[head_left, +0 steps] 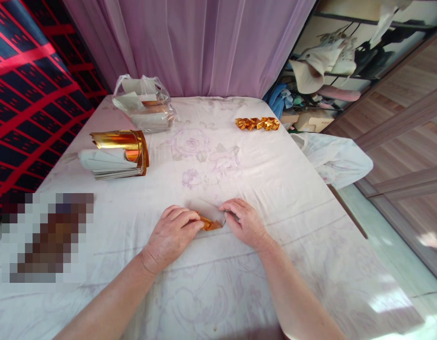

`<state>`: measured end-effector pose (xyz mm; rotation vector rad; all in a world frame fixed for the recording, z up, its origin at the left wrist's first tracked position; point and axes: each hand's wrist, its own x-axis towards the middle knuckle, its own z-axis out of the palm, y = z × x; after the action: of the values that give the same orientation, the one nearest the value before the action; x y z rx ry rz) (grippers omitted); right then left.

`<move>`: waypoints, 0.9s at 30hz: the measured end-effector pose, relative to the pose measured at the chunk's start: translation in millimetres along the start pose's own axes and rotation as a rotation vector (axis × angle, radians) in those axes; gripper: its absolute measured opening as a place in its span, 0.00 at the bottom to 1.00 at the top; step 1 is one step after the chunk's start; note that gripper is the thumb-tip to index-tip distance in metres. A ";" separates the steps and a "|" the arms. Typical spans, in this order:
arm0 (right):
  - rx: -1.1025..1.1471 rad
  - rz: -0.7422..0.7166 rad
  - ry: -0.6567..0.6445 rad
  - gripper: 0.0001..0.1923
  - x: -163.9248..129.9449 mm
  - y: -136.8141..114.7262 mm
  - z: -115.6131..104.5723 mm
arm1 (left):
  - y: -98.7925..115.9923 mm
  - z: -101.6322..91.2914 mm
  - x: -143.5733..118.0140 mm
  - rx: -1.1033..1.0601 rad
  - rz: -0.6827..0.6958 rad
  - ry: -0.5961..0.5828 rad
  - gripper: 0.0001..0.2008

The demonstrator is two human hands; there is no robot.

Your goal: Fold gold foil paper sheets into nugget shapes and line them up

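Observation:
A small sheet of paper, gold on one side and white on the other, lies partly folded on the white floral tablecloth. My left hand pinches its gold folded corner from the left. My right hand presses on the white part from the right. Both hands rest on the cloth near the front middle of the table.
A curled stack of gold and white sheets lies at the left. A clear plastic bag of paper sits at the back left. Several folded gold pieces lie in a row at the back right. A white cloth bundle hangs off the table's right edge.

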<state>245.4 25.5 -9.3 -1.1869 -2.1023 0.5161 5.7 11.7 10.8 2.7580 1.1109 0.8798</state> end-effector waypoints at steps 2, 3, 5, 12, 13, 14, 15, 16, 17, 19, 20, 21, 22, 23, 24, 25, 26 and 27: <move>0.016 -0.008 -0.005 0.16 -0.1 0.4 -1.5 | -1.9 -1.3 -0.1 0.015 0.002 0.001 0.11; 0.023 -0.010 -0.011 0.18 -0.2 0.4 -2.4 | -2.9 -1.9 -0.4 0.016 -0.001 0.000 0.11; 0.031 -0.006 -0.029 0.21 -0.4 0.1 -4.5 | -4.3 -3.0 -1.7 0.010 -0.007 -0.001 0.11; 0.060 0.023 -0.095 0.27 -0.8 -3.6 -10.5 | -3.1 -2.8 -5.3 -0.022 0.035 0.091 0.13; 0.071 0.029 -0.099 0.27 -0.8 -4.1 -10.6 | -3.5 -2.3 -5.3 -0.026 0.031 0.101 0.12; 0.082 0.028 -0.096 0.27 -0.8 -4.5 -10.3 | -4.2 -1.7 -5.3 -0.027 0.023 0.107 0.12; 0.092 0.023 -0.089 0.27 -0.8 -4.6 -9.7 | -5.2 -1.1 -5.2 -0.026 0.012 0.111 0.11; 0.100 0.011 -0.082 0.25 -0.9 -4.6 -8.8 | -6.5 -0.6 -5.0 -0.022 0.000 0.112 0.10; 0.105 -0.008 -0.074 0.23 -1.1 -4.4 -7.6 | -7.9 -0.2 -4.8 -0.017 -0.013 0.111 0.10; 0.091 -0.052 -0.063 0.19 -1.7 -4.0 -4.5 | -11.1 0.2 -4.5 -0.005 -0.042 0.108 0.10; 0.070 -0.075 -0.066 0.18 -2.1 -4.0 -2.8 | -12.8 0.1 -4.6 -0.002 -0.058 0.106 0.11; 0.042 -0.094 -0.070 0.19 -2.6 -4.1 -1.0 | -14.5 0.0 -4.8 -0.002 -0.076 0.100 0.12; 0.013 -0.112 -0.074 0.20 -3.2 -4.5 0.9 | -16.2 -0.3 -5.1 -0.002 -0.093 0.096 0.13; -0.012 -0.127 -0.075 0.21 -3.7 -5.2 2.6 | -17.9 -0.6 -5.7 0.001 -0.109 0.093 0.14; -0.030 -0.143 -0.074 0.22 -4.1 -6.3 4.2 | -19.4 -0.8 -6.3 0.007 -0.123 0.092 0.14; -0.044 -0.162 -0.068 0.22 -4.4 -7.6 5.7 | -20.9 -1.0 -7.1 0.017 -0.133 0.095 0.14; -0.056 -0.182 -0.057 0.20 -4.6 -9.2 6.9 | -22.2 -1.0 -7.8 0.031 -0.139 0.100 0.14; -0.068 -0.202 -0.042 0.19 -4.6 -10.8 7.8 | -23.4 -0.8 -8.4 0.044 -0.142 0.107 0.13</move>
<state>235.1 15.9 -9.7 -0.9934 -2.2614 0.3817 -14.3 23.5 1.8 2.6534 1.3401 1.0066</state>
